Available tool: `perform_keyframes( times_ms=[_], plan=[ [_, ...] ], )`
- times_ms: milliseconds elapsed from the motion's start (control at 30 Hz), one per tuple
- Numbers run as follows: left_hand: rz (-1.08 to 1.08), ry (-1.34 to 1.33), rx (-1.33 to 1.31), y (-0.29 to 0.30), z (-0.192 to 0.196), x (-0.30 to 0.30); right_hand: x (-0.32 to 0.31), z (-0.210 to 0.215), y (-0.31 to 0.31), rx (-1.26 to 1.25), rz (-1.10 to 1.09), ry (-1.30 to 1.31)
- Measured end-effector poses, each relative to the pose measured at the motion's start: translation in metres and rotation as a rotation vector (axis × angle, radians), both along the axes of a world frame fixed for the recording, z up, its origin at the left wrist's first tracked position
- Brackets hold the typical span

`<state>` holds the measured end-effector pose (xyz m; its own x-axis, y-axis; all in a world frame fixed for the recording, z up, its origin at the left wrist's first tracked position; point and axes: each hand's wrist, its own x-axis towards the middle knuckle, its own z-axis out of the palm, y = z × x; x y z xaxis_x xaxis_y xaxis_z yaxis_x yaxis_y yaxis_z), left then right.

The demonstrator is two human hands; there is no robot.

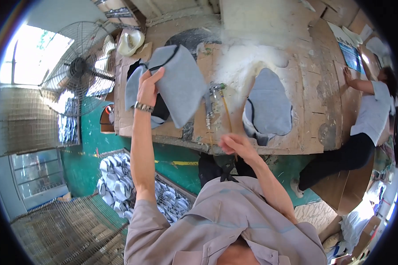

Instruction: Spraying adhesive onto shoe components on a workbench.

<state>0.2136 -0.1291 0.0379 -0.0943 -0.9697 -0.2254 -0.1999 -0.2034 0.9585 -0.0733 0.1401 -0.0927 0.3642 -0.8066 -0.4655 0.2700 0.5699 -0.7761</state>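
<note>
Your grey shirt collar [234, 229] nearest, at 6 o'clock. Your left hand [148, 86] raised at 10 o'clock, fingers pinching grey fabric piece [181, 84] above cardboard-covered surface [305, 79]. Your right hand [234, 143] at surface's near edge, fingers loosely curled, holding nothing visible. Spray gun [213, 99] lies between hands. Second grey piece [269, 106] at 1 o'clock. Fan [77, 68] at 10 o'clock. Another person [367, 119] at 3 o'clock presses a hand on surface.

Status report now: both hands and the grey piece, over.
Left hand lifts grey fabric piece. Right hand at table edge, near spray gun. Nothing blocking.
</note>
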Motion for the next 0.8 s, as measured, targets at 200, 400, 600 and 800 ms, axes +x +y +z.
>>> perform_keyframes(
  times_ms=[200, 400, 600, 800],
  plan=[
    [-0.052, 0.791, 0.008, 0.062, 0.021, -0.089, -0.015, 0.07, -0.065, -0.208, -0.332, -0.417],
    [-0.612, 0.576, 0.318, 0.092, 0.009, -0.131, -0.094, 0.098, -0.062, -0.235, -0.296, -0.674],
    [-0.905, 0.467, 0.452, 0.087, -0.002, -0.166, -0.128, 0.097, -0.046, -0.325, -0.29, -0.503],
    [-1.041, 0.439, 0.437, 0.053, 0.001, -0.153, -0.152, 0.084, 0.002, -0.316, -0.259, -0.428]
  ],
)
